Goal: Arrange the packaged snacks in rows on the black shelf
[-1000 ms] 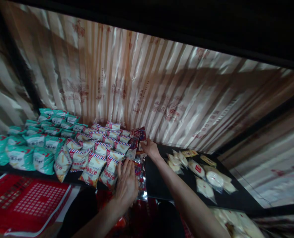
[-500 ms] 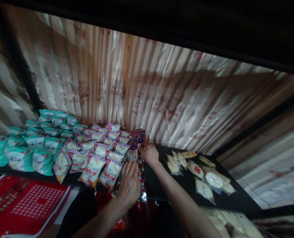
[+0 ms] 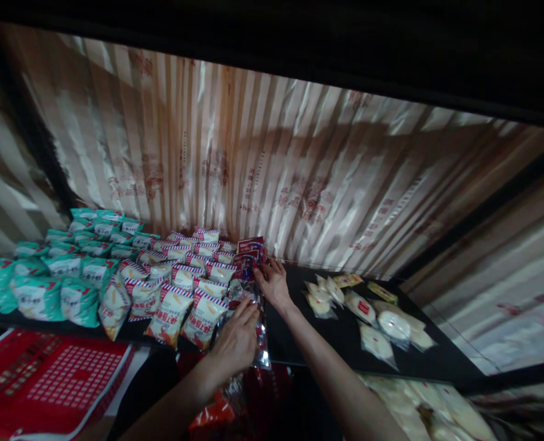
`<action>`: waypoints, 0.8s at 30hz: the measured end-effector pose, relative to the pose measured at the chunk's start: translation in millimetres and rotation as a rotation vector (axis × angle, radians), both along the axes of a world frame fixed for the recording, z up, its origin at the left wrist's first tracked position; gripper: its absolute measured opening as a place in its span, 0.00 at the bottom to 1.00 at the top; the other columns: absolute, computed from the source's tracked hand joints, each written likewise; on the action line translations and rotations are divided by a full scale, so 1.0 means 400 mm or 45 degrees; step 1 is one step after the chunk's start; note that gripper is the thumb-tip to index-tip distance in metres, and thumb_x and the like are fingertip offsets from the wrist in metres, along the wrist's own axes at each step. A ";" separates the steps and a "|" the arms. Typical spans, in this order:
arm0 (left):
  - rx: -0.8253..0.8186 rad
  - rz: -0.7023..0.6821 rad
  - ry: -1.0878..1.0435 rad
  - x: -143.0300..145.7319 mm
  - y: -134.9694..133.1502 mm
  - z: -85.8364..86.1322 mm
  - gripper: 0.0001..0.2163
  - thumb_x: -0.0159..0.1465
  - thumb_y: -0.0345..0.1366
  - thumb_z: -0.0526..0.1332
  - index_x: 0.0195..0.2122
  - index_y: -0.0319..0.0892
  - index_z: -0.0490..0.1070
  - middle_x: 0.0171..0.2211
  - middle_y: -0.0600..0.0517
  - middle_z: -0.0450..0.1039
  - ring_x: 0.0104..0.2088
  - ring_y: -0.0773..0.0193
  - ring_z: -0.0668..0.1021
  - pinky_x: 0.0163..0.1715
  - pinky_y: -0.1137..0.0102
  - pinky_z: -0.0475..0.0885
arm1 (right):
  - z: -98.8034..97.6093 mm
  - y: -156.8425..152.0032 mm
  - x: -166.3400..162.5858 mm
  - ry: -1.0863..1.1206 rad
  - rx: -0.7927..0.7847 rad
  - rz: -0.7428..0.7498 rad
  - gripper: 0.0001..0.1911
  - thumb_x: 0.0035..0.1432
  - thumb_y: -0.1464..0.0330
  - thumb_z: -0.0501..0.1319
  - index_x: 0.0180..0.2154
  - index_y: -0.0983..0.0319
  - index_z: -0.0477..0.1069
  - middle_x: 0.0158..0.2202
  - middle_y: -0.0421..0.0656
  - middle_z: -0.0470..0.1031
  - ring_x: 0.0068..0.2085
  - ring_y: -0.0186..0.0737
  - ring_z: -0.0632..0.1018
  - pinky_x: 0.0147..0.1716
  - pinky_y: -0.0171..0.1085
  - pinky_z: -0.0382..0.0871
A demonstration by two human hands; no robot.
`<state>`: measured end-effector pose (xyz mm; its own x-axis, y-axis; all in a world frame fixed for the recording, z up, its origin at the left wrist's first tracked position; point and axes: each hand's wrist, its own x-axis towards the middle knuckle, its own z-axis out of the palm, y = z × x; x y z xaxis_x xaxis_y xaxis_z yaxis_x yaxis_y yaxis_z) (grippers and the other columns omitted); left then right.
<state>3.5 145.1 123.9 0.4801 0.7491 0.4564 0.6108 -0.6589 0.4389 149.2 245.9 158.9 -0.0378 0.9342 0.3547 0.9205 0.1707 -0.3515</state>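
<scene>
A row of dark red and purple snack packets [image 3: 249, 254] lies on a black shelf [image 3: 294, 331], running from the back wall to the front edge. Over the front part of this row my left hand [image 3: 238, 337] lies with fingers stretched out, hiding some packets. My right hand [image 3: 272, 285] is at the row's right side farther back, its fingers bent but apart, fingertips touching the packets. White snack bags with red and blue striped tops [image 3: 205, 318] stand in rows just left of my left hand.
Teal snack bags [image 3: 37, 297] fill the shelf's left end. Clear packs of pale food [image 3: 394, 327] lie to the right. A red perforated basket [image 3: 70, 380] sits below at left, with more pale packs [image 3: 405, 404] below at right. A striped sheet [image 3: 309, 171] hangs behind.
My right hand has shifted slightly up and its fingers have spread from the packets. More of the back packets' printed fronts show. My left hand has drawn slightly back toward me.
</scene>
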 end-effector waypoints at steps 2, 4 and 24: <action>-0.007 -0.006 -0.005 -0.003 0.002 -0.003 0.21 0.59 0.26 0.49 0.54 0.33 0.64 0.56 0.41 0.65 0.62 0.56 0.57 0.56 0.57 0.65 | 0.003 -0.008 -0.001 -0.024 0.063 -0.009 0.21 0.59 0.61 0.53 0.49 0.65 0.70 0.56 0.50 0.67 0.62 0.47 0.56 0.60 0.47 0.49; -0.013 -0.001 -0.011 -0.005 0.002 -0.003 0.21 0.59 0.26 0.49 0.53 0.33 0.65 0.56 0.41 0.65 0.62 0.55 0.59 0.56 0.57 0.65 | 0.016 -0.011 -0.005 -0.081 0.126 0.013 0.22 0.58 0.62 0.53 0.52 0.64 0.68 0.61 0.49 0.60 0.64 0.49 0.50 0.59 0.48 0.50; -0.140 -0.053 -0.039 0.003 0.015 0.024 0.19 0.59 0.26 0.50 0.51 0.36 0.66 0.54 0.45 0.67 0.61 0.57 0.60 0.57 0.58 0.65 | 0.036 0.135 -0.076 -0.473 -0.363 0.153 0.27 0.62 0.55 0.44 0.56 0.62 0.63 0.62 0.47 0.58 0.65 0.55 0.46 0.58 0.51 0.42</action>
